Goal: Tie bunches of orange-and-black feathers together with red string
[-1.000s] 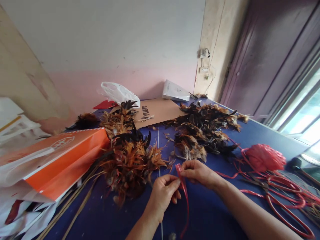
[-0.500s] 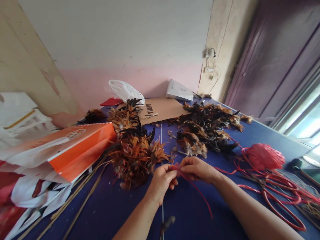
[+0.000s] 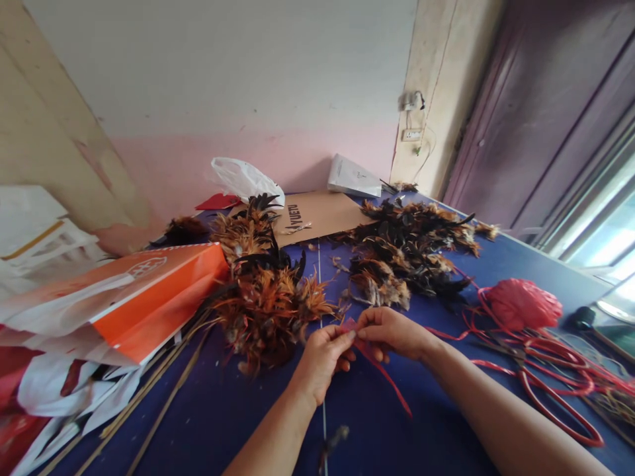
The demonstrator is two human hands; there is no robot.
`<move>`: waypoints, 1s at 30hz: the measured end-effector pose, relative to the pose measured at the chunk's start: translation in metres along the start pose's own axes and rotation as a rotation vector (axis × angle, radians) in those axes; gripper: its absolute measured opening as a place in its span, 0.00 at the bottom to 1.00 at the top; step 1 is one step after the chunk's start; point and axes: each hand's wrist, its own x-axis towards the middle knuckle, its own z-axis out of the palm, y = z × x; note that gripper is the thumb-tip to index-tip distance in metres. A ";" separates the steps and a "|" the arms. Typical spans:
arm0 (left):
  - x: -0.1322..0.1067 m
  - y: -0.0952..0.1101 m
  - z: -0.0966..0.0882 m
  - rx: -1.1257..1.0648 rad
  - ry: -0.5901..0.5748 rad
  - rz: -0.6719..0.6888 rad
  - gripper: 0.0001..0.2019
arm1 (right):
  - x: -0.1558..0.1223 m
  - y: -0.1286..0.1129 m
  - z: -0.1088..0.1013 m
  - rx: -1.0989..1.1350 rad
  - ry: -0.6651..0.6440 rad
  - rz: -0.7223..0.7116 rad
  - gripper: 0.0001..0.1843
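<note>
Both hands meet over the near middle of the blue table (image 3: pixel 238 423). My left hand (image 3: pixel 325 360) pinches a strip of red plastic twine (image 3: pixel 387 380) between thumb and forefinger. Close against it, my right hand (image 3: pixel 391 334) grips the same twine, its fingers curled. A loose tail of the twine hangs down to the right below the hands. Just left of my hands lies a bundle of orange-brown feathers (image 3: pixel 272 311); beyond them on the right spreads a heap of dark and brown feathers (image 3: pixel 411 251).
On the right lie a ball of red twine (image 3: pixel 523 304) and red-handled scissors (image 3: pixel 555 410). An orange paper bag (image 3: pixel 163 297) and thin sticks (image 3: pixel 169 396) occupy the left. Farther back are a cardboard sheet (image 3: pixel 327 215), a white plastic bag (image 3: pixel 245 178) and a grey-white packet (image 3: pixel 353 177).
The twine's tail has shifted slightly up and left, and the strip looks spread wider at my fingers. My hands stay together in nearly the same place. The view has moved slightly.
</note>
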 end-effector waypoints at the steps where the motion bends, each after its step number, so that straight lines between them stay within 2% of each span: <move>1: 0.001 0.000 -0.001 -0.015 -0.001 -0.014 0.10 | 0.000 0.000 -0.001 -0.003 0.002 0.001 0.12; 8: 0.003 0.002 -0.006 -0.055 0.052 -0.046 0.08 | 0.000 -0.003 -0.005 0.018 0.060 0.000 0.11; 15: -0.001 0.000 -0.002 0.006 -0.023 -0.037 0.10 | 0.001 0.001 0.001 -0.004 0.043 -0.022 0.11; 24: 0.003 0.006 -0.010 0.091 0.024 -0.032 0.08 | 0.000 -0.004 -0.010 -0.107 0.124 0.004 0.10; 26: 0.003 0.008 -0.011 0.081 0.046 -0.002 0.08 | -0.002 -0.005 -0.011 -0.140 0.106 0.019 0.10; 30: 0.004 0.010 -0.011 0.002 0.080 0.061 0.09 | -0.004 -0.004 -0.007 -0.271 -0.022 0.044 0.07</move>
